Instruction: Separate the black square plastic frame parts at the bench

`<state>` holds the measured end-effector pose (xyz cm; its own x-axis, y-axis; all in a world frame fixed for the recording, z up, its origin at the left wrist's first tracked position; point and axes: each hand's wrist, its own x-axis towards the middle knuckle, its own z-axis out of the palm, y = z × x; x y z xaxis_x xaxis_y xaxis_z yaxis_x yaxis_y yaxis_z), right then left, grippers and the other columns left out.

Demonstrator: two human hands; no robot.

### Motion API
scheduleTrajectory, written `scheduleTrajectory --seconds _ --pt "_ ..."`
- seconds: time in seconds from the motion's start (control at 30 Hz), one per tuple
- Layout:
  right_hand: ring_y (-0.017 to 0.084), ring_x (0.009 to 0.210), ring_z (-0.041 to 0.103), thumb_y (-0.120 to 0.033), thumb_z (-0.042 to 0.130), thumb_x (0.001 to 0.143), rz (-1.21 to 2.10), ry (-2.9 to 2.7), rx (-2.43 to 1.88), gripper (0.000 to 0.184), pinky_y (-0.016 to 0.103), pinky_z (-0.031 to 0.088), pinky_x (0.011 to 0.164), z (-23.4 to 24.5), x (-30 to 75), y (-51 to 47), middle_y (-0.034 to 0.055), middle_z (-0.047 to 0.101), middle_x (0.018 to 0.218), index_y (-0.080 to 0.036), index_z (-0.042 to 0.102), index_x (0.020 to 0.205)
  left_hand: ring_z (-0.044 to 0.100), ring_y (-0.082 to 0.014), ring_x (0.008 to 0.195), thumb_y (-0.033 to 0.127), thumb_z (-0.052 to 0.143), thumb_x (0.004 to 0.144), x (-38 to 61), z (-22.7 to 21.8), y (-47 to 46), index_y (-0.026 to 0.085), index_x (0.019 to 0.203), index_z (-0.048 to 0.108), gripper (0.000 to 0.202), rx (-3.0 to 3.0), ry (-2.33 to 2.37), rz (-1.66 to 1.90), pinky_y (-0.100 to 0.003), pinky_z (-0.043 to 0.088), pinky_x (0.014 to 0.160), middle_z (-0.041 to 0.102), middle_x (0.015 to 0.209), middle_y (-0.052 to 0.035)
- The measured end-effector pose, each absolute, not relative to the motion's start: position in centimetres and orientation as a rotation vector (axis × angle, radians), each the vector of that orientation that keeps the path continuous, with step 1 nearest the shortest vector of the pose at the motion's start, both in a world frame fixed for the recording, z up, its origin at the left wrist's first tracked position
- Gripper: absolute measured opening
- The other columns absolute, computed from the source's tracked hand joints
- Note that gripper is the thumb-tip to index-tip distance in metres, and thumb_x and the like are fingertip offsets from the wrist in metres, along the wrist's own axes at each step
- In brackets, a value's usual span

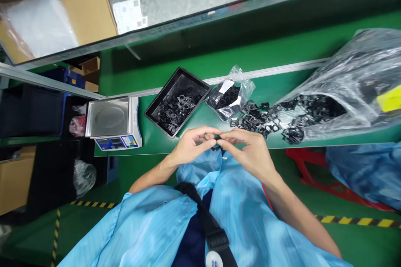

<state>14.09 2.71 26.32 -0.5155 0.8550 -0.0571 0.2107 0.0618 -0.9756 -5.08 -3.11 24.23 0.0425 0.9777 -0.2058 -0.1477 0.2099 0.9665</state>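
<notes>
Close to my body, at the front edge of the green table, both hands meet around a small black plastic part [217, 137]. My left hand [196, 144] pinches it from the left between thumb and fingers. From the other side, my right hand [246, 146] grips it with thumb and forefinger. The fingers cover most of the part, so its full shape is hidden. Beyond my left hand lies a black tray [153, 110] with many small black ring-like parts. A loose pile of similar parts [255, 119] spreads beyond my right hand.
A clear bag of black parts [230, 96] lies between tray and pile. At right, a large plastic bag [354, 75] spills parts onto the table [147, 146]. A weighing scale [114, 121] stands left. A shelf [188, 0] runs across the back; a red stool [313, 175] is at right.
</notes>
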Motion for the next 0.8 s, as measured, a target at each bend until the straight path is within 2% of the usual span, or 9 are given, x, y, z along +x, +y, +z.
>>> scheduleTrajectory --seconds 0.17,0.23,0.33,0.4,0.5,0.63,0.8 --pt "0.019 0.075 0.07 -0.048 0.085 0.077 1.643 -1.482 -1.031 0.035 0.032 0.06 0.07 25.2 13.3 1.8 0.0039 0.073 0.088 -0.024 0.077 0.101 0.069 -0.0127 0.074 0.043 0.086 0.076 -3.7 23.7 -2.9 0.018 0.093 0.066 0.036 0.666 1.195 1.305 -0.023 0.054 0.072 0.073 0.081 -0.0003" --pt "0.019 0.077 0.069 -0.049 0.083 0.078 1.574 -1.498 -1.05 0.031 0.032 0.059 0.068 24.8 13.1 1.5 0.0046 0.072 0.089 -0.024 0.077 0.096 0.068 -0.0118 0.073 0.045 0.088 0.073 -3.3 23.6 -3.1 0.018 0.088 0.063 0.039 0.601 1.194 1.305 -0.022 0.053 0.07 0.072 0.079 0.0008" --pt "0.019 0.075 0.068 -0.049 0.074 0.088 1.474 -1.559 -1.085 0.026 0.032 0.057 0.067 24.6 13.0 1.5 0.005 0.072 0.084 -0.023 0.077 0.086 0.065 -0.0104 0.072 0.046 0.09 0.069 -3.2 23.6 -3.3 0.018 0.082 0.063 0.041 0.657 1.216 1.295 -0.021 0.051 0.07 0.069 0.078 0.0017" --pt "0.019 0.072 0.067 -0.046 0.071 0.09 1.458 -1.629 -1.082 0.025 0.032 0.055 0.066 24.8 13.2 1.7 0.0041 0.071 0.078 -0.023 0.077 0.084 0.065 -0.0116 0.076 0.046 0.09 0.069 -3.4 23.8 -3.3 0.018 0.085 0.067 0.04 0.737 1.234 1.304 -0.021 0.051 0.072 0.069 0.081 0.0009" --pt "0.018 0.069 0.065 -0.041 0.071 0.09 1.426 -1.723 -1.068 0.021 0.032 0.054 0.067 25.2 13.5 1.9 0.0035 0.072 0.076 -0.023 0.078 0.083 0.065 -0.0125 0.076 0.046 0.089 0.071 -3.8 23.9 -3.4 0.018 0.091 0.072 0.038 0.807 1.257 1.287 -0.023 0.052 0.071 0.07 0.081 -0.0004" --pt "0.019 0.072 0.068 -0.042 0.077 0.085 1.462 -1.644 -1.057 0.02 0.034 0.057 0.069 25.3 13.7 1.8 0.0037 0.074 0.082 -0.024 0.079 0.091 0.066 -0.0116 0.067 0.047 0.087 0.073 -3.7 24.0 -3.3 0.017 0.083 0.071 0.035 0.752 1.29 1.316 -0.024 0.053 0.068 0.071 0.075 0.0002" --pt "0.02 0.074 0.068 -0.044 0.076 0.087 1.466 -1.601 -1.056 0.021 0.034 0.057 0.069 25.2 13.7 1.6 0.0046 0.075 0.08 -0.023 0.08 0.085 0.069 -0.0108 0.066 0.045 0.09 0.07 -3.5 24.2 -3.3 0.017 0.082 0.07 0.037 0.688 1.236 1.316 -0.022 0.056 0.067 0.074 0.076 0.0005"
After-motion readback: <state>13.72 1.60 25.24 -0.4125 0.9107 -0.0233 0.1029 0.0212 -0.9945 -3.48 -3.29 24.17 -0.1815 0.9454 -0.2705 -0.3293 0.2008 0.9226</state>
